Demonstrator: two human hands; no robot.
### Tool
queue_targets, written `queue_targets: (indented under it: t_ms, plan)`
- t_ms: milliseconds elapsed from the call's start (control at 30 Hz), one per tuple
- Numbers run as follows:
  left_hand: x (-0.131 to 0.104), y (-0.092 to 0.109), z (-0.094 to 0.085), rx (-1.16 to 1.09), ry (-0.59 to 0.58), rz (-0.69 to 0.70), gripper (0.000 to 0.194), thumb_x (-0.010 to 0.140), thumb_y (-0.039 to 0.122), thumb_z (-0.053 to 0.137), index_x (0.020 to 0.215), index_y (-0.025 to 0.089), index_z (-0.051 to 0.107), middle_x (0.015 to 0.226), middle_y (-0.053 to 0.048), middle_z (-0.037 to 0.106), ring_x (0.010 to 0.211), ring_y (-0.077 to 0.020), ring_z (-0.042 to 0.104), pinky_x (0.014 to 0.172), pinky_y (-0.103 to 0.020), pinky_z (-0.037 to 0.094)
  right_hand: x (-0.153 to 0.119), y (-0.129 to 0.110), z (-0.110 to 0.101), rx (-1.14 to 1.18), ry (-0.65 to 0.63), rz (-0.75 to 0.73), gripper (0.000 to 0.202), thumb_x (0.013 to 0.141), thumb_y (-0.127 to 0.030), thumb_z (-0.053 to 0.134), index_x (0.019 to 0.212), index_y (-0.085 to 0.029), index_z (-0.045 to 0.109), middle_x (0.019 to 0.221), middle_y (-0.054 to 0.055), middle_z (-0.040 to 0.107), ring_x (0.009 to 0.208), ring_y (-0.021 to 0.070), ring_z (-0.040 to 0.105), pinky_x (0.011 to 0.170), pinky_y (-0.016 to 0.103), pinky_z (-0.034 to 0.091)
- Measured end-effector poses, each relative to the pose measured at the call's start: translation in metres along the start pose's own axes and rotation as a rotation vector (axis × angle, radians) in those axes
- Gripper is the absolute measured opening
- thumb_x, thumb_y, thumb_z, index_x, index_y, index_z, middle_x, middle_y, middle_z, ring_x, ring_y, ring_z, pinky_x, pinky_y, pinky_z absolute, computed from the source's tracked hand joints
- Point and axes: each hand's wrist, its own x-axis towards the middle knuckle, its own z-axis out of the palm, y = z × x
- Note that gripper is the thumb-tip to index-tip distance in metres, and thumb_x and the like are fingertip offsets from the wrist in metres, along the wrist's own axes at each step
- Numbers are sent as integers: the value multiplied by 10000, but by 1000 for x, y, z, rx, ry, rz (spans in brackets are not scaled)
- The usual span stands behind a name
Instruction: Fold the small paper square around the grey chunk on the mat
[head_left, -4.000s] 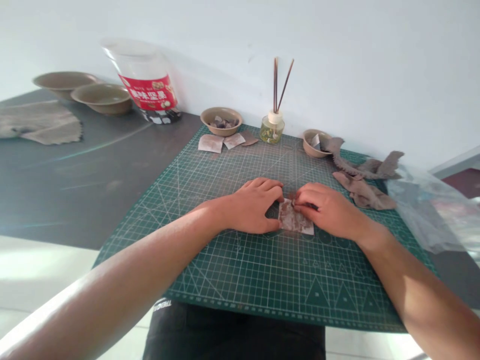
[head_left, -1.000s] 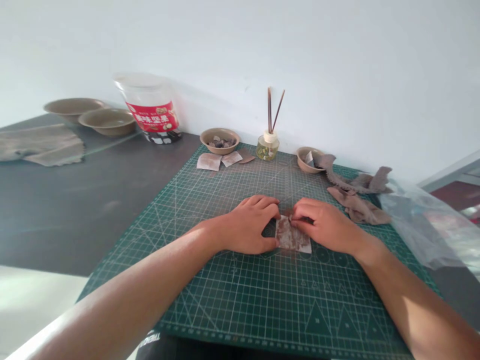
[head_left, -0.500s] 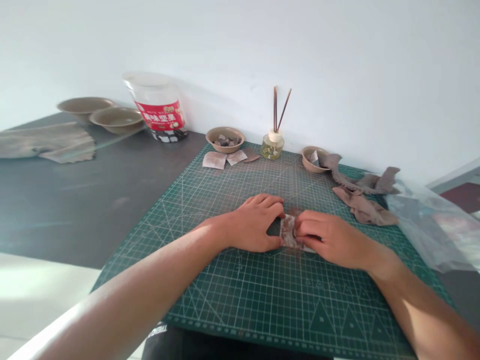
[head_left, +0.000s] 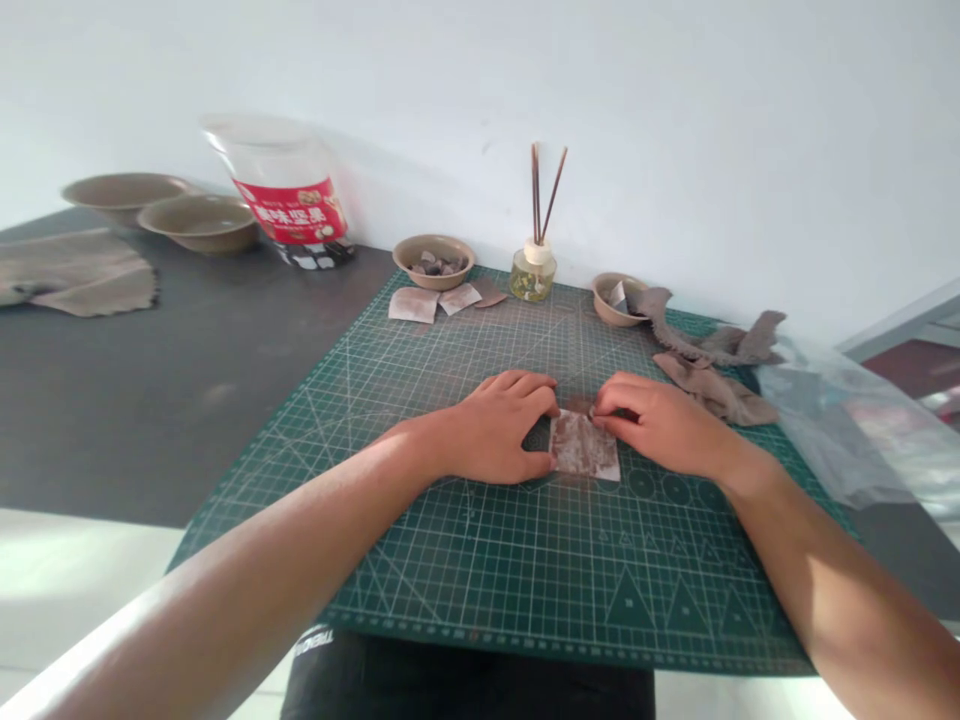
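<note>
A pale square sheet, apparently sandpaper [head_left: 585, 450], lies flat on a green cutting mat [head_left: 525, 560], smeared with brown dust. My left hand [head_left: 501, 428] rests palm down, thumb and forefinger spread wide against the sheet's left edge. At the upper right corner of the sheet, my right hand [head_left: 656, 420] is pinched closed. A small dark edge shows at its fingertips, but the fingers hide most of it. Brown dust also marks the mat just above the sheet.
Behind stand a bowl of grey pieces [head_left: 435, 260], loose pale sheets [head_left: 412, 305], a reed diffuser [head_left: 533, 272] and a smaller bowl [head_left: 616, 310]. Brown cloths [head_left: 716, 392] and a plastic bag [head_left: 832, 430] lie right. A plastic tub [head_left: 289, 200] and two bowls [head_left: 202, 225] stand left.
My right hand has moved up over the sheet to its upper right corner, uncovering most of its surface. My left hand keeps its place at the left edge. The view has shifted slightly.
</note>
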Motion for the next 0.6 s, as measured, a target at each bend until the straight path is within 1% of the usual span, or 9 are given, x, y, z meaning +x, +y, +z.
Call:
queue_targets:
  t_ms: [67,133,200,300,367,433,467,533,600]
  plan:
    - [0,0,0,-4,-4,6,429,867,484,635,1194,224,537,1544,-97,362,1460,-301,257,1179,-467,239,-2,-2,-1,64,-74,-16,135,943,-199,605,810,-212,617,897,2,628,817,153,606,749,287,450]
    - [0,0,-1,-10,-10,15,436,868,490,633,1201,225,537,1545,-97,361,1459,-299,261,1178,-467,240,-2,-7,0,124,-141,-61,122,947,-203,601,828,-217,624,915,-1,633,825,147,610,738,275,454]
    - [0,0,-1,-10,-11,12,437,868,490,633,1202,226,536,1548,-98,356,1460,-297,260,1178,-468,238,0,-9,2,113,-115,-72,111,955,-201,586,855,-218,630,942,6,637,853,154,613,754,284,455]
    - [0,0,-1,-3,-1,0,428,866,487,638,1186,222,536,1549,-101,353,1465,-296,248,1182,-465,228,1,-6,-1,39,-26,-15,135,959,-203,581,832,-209,627,902,15,637,843,168,610,757,303,450]
    - [0,0,-1,-5,-3,1,425,866,484,638,1181,219,536,1549,-102,354,1468,-297,242,1185,-462,224,0,-5,-2,59,-58,-25,145,950,-204,598,809,-209,630,874,10,638,815,161,611,743,296,453]
    - [-1,0,-1,-12,-9,14,430,867,482,635,1190,218,536,1548,-103,355,1464,-300,249,1183,-462,228,-1,-7,-1,119,-127,-100,133,944,-201,610,815,-215,641,894,5,649,819,151,616,744,281,461]
    - [-1,1,-1,-14,-10,20,436,866,483,634,1199,219,535,1547,-104,355,1460,-301,257,1181,-463,232,0,-8,1,132,-140,-134,116,947,-196,604,843,-219,651,917,8,655,839,153,619,755,279,465]
    - [-1,1,-1,-16,-7,20,441,865,484,634,1206,224,532,1543,-103,360,1455,-303,266,1176,-471,239,3,-10,5,95,-77,-140,121,956,-178,575,876,-219,657,946,24,659,878,168,619,778,291,467]
    - [0,1,-1,-10,-3,6,433,865,483,635,1199,227,533,1545,-99,359,1457,-305,260,1173,-476,239,4,-7,5,31,14,-81,133,956,-176,568,859,-214,651,929,33,657,883,181,618,787,306,464]
